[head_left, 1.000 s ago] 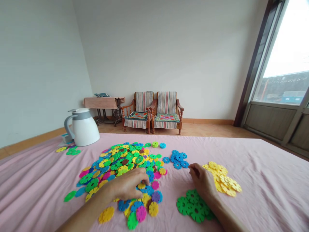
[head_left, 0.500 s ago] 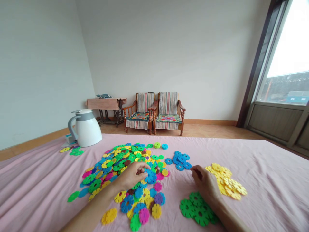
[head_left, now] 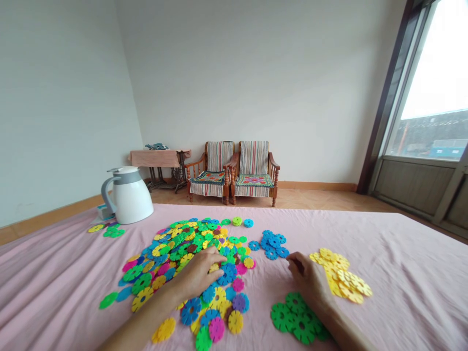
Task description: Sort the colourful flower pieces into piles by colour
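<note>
Green discs (head_left: 292, 321) lie near the right hand (head_left: 309, 278), its fingers curled; whether it holds anything I cannot tell. The left hand (head_left: 203, 270), thumb and finger parted, is over mixed discs (head_left: 199, 239). Beyond: blue discs (head_left: 272, 242), white jug (head_left: 132, 197), two chairs (head_left: 255, 158).

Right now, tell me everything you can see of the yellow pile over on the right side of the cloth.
The yellow pile is a loose, low heap of flat, round, notched discs, all yellow and plastic-looking. They overlap, so I can't count them surely. It spreads diagonally over the pink cloth, from farther left to nearer right. Of the two hands, the right one is closest, just left of the pile; whether it touches the edge discs, I can't tell.
</note>
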Motion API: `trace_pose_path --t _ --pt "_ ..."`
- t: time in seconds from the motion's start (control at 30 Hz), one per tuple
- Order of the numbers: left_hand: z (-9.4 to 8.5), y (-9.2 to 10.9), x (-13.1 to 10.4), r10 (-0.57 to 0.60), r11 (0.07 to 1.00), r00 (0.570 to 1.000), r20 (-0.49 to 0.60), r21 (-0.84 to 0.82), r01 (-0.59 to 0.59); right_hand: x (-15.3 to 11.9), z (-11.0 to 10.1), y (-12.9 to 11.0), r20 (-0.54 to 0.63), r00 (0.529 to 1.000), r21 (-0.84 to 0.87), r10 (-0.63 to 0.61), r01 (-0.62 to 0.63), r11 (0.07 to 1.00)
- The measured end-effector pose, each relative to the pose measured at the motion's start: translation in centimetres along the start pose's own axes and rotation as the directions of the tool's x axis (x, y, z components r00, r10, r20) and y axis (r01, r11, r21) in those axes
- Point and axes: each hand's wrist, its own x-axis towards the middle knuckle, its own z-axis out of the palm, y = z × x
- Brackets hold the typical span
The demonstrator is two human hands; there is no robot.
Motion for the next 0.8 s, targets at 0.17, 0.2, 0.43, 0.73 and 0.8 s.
trace_pose_path --t 0.17,0.2,0.43,0.73,0.8 --pt "0.0 -0.1 -0.3 -0.005 0.999 0.999 0.050 0.048 0.003 0.0 0.0 0.0 -0.012 1.000 0.005 -0.007 0.008 1.000" --pt "0.0 0.0 -0.3 -0.005 0.998 0.999 0.047 0.056 0.002 0.0 0.0 -0.1 -0.010 1.000 0.003 -0.005 0.005 1.000" --pt "0.3 0.4 -0.3 0.046 0.991 0.999 0.021 0.121 -0.048 0.0 0.0 -0.2 0.005 1.000 -0.008 0.006 -0.006 1.000" --pt "1.1 1.7 -0.3 0.100 0.955 0.994 -0.050 0.286 -0.082 -0.1 -0.1 -0.4 -0.014 1.000 0.007 -0.002 0.003 1.000" --pt "1.3 1.9 -0.3 0.102 0.950 0.993 -0.060 0.304 -0.079 -0.1 -0.1 -0.4 -0.018 1.000 0.012 -0.004 0.004 1.000"
